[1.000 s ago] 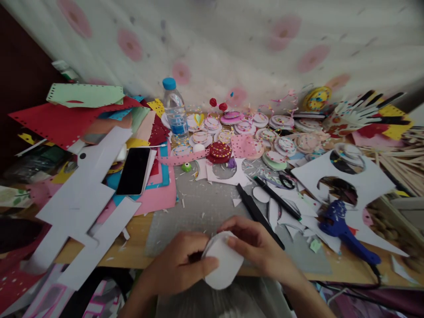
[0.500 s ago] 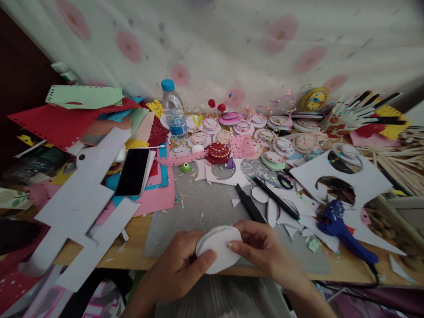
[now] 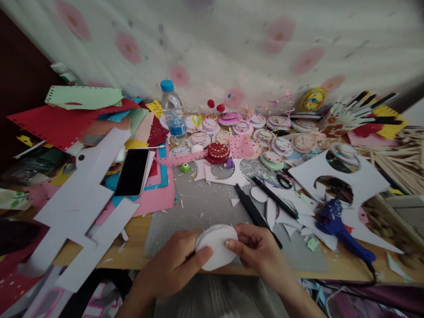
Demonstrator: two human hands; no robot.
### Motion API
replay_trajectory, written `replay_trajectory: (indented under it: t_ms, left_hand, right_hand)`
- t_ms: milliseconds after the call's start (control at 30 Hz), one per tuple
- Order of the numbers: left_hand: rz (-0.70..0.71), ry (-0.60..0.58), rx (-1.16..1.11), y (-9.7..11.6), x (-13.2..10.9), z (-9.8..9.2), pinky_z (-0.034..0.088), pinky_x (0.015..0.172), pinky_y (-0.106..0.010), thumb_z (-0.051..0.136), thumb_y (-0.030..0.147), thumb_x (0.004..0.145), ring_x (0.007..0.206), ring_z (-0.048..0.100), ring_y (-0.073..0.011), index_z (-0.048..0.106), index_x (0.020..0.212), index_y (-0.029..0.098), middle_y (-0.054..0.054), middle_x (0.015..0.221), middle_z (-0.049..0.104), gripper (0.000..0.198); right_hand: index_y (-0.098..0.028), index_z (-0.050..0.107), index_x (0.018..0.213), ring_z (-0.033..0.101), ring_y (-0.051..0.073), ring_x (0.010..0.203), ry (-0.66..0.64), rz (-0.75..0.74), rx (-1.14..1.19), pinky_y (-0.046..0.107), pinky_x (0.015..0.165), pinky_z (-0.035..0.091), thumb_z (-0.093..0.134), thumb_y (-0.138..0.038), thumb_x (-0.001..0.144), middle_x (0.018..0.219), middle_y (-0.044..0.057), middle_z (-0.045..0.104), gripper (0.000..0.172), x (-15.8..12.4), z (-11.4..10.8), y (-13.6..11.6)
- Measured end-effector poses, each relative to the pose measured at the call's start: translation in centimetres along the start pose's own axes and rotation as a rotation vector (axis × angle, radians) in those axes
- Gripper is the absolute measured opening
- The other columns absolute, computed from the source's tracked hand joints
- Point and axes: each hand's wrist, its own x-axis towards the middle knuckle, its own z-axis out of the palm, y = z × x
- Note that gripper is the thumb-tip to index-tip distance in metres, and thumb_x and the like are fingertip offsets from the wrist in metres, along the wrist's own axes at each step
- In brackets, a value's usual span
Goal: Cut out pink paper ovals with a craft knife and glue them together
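Observation:
Between my two hands is a small stack of round white paper discs, held over the front edge of the cutting mat. My left hand grips its left side, thumb on the top face and fingers behind. On the right rim, my right hand pinches the discs with thumb in front; its other fingers are partly hidden. Just beyond my right hand lie a black utility knife and a black marker. Cut white paper scraps surround them.
A blue glue gun with its cord lies at right, near scissors. A phone rests on coloured sheets at left. Behind stand a water bottle and several decorated paper discs. The grey cutting mat carries small scraps.
The disc stack has shifted very slightly left and up in view, with both hands still on it. My right hand now covers less of the knife.

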Motion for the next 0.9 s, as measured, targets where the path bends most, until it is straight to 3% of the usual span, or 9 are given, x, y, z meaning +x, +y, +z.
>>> replay_trajectory:
  t_ms: [167, 300, 467, 600, 700, 900]
  left_hand:
    - [-0.053, -0.018, 0.066, -0.4, 0.0, 0.2, 0.032, 0.058, -0.022, 0.035, 0.041, 0.098, 0.061, 0.047, -0.0111, 0.042, 0.067, 0.018, 0.003, 0.066, 0.051, 0.039]
    - [-0.103, 0.02, -0.005, -0.7, 0.2, 0.9, 0.035, 0.057, -0.022, 0.036, 0.043, 0.097, 0.061, 0.047, -0.012, 0.047, 0.067, 0.018, 0.002, 0.065, 0.052, 0.041]
    - [-0.163, 0.279, -0.234, -0.7, 0.1, 2.0, 0.046, 0.073, -0.025, 0.044, 0.044, 0.093, 0.081, 0.06, -0.0192, 0.066, 0.092, 0.018, -0.003, 0.085, 0.068, 0.034]
    - [-0.301, 0.581, -0.348, -1.0, -1.0, 1.6, 0.05, 0.078, -0.027, 0.057, 0.049, 0.084, 0.09, 0.063, -0.0241, 0.072, 0.099, 0.017, -0.006, 0.094, 0.073, 0.038]
    - [-0.367, 0.768, -0.408, -1.5, -2.0, 0.9, 0.051, 0.074, -0.025, 0.064, 0.051, 0.078, 0.089, 0.064, -0.0247, 0.075, 0.095, 0.018, -0.005, 0.093, 0.074, 0.039]
    - [-0.366, 0.869, -0.394, -3.2, -2.8, 0.0, 0.054, 0.065, -0.027, 0.069, 0.056, 0.072, 0.078, 0.067, -0.0253, 0.077, 0.09, 0.017, -0.006, 0.082, 0.075, 0.044]
  right_hand:
    - [-0.015, 0.064, 0.069, 0.032, 0.005, 0.04, 0.001, -0.003, -0.024, 0.019, 0.036, 0.023, 0.074, -0.059, 0.069, 0.051, -0.004, 0.046, 0.046, 0.4, -0.3, 0.8]
    - [-0.014, 0.065, 0.074, 0.038, 0.007, 0.043, -0.001, -0.037, -0.018, 0.019, 0.038, 0.031, 0.071, -0.056, 0.074, 0.057, -0.002, 0.051, 0.043, 1.1, -0.3, 1.7]
    - [-0.016, 0.064, 0.079, 0.046, 0.01, 0.053, -0.016, -0.139, 0.05, 0.02, 0.045, 0.041, 0.067, -0.047, 0.083, 0.063, -0.002, 0.052, 0.031, 1.7, 0.9, 1.9]
    - [-0.024, 0.06, 0.106, 0.058, 0.015, 0.076, 0.074, -0.339, 0.114, 0.022, 0.058, 0.049, 0.065, -0.035, 0.088, 0.096, 0.004, 0.063, 0.021, 1.5, 0.4, 1.0]
    - [-0.025, 0.061, 0.096, 0.055, 0.012, 0.07, 0.142, -0.469, 0.118, 0.021, 0.058, 0.046, 0.058, -0.029, 0.094, 0.084, 0.001, 0.062, 0.006, 1.0, -0.8, 0.2]
    - [-0.02, 0.058, 0.074, 0.046, 0.012, 0.06, 0.036, -0.515, 0.081, 0.025, 0.056, 0.038, 0.048, -0.031, 0.099, 0.068, -0.001, 0.052, 0.029, 0.2, -1.5, 0.2]
